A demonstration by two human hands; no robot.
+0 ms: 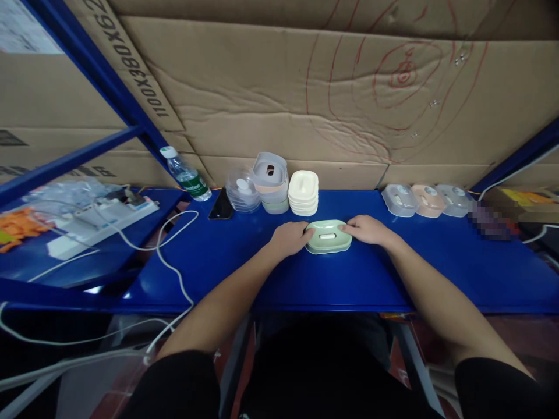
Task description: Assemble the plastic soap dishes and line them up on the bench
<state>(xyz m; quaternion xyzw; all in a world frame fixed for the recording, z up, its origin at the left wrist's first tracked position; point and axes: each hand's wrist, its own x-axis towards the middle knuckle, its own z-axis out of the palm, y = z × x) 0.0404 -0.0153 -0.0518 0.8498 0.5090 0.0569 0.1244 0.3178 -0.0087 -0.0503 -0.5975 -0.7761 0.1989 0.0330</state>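
A light green plastic dish point(328, 247) with rounded corners lies on the blue tabletop point(301, 279). A white oblong shows in its middle. My left hand point(290, 238) grips its left end, the thumb over the rim. My right hand point(368, 229) grips the opposite end, thumb also on top. Both hands are closed on the dish, and the fingers beneath are mostly hidden. Just behind my left hand stand a stack of cream lid-like pieces point(303, 193) and a stack of grey, pink and green plastic rings point(271, 174).
Clear round covers point(241, 189), a black phone point(221, 205) and a water bottle point(187, 174) stand at the back left. Three covered containers, one a pink container point(428, 201), line the back right. A white cable point(172, 265) crosses the left side. Cardboard point(244, 87) walls the back.
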